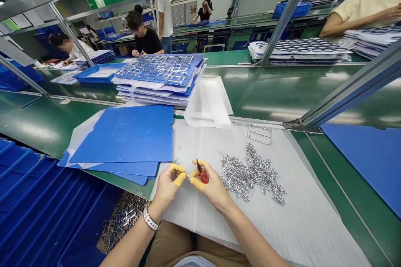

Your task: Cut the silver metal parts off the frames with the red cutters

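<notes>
My left hand and my right hand meet over the white sheet, with yellow covers on the thumbs and some fingers. Between their fingertips is a tiny shiny metal piece, pinched by the left thumb and finger; the right fingertips touch it too. Red-handled nippers rest in my right hand, their dark jaws pointing up and away. A large pile of small silvery pieces spreads to the right of my hands. A few similar pieces lie just beyond the left fingers.
Blue plastic sheets lie at the left. A stack of sheets with silvery frames stands behind. One metal frame lies beyond the pile. Below left, a blue bin holds metal scraps. A metal post slants at the right. Several people work beyond.
</notes>
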Motion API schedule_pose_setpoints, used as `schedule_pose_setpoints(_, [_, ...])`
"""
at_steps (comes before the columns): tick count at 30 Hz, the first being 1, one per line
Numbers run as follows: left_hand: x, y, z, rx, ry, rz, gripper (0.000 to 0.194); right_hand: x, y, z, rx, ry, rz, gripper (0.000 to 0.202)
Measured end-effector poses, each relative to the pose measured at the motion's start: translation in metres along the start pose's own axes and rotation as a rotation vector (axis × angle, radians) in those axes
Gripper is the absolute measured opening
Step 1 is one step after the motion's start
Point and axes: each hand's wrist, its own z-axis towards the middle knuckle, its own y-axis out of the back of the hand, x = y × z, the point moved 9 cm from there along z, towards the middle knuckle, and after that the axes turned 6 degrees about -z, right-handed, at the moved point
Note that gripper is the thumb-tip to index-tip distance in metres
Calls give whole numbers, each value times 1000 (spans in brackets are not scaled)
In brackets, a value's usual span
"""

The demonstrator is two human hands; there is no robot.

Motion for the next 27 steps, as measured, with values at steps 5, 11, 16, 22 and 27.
schedule_pose_setpoints(5, [13, -3, -3, -135, 67, -198, 23, 6, 8, -9, -193, 71, -41, 44])
schedule_pose_setpoints(11, [22, -9, -10, -137, 140, -309, 26, 21, 26, -15, -307, 124, -145, 39])
schedule_pose_setpoints(16, [16, -13, -11, -98, 82, -249, 25, 23, 31, -13, -231, 120, -235, 39])
schedule_pose_setpoints(22, [11, -18, -10, -63, 57, -158, 23, 26, 29, -14, -192, 117, -299, 40])
schedule_pose_setpoints(27, [13, -28, -8, -20, 81, -186, 24, 24, 29, -13, -206, 140, -263, 42])
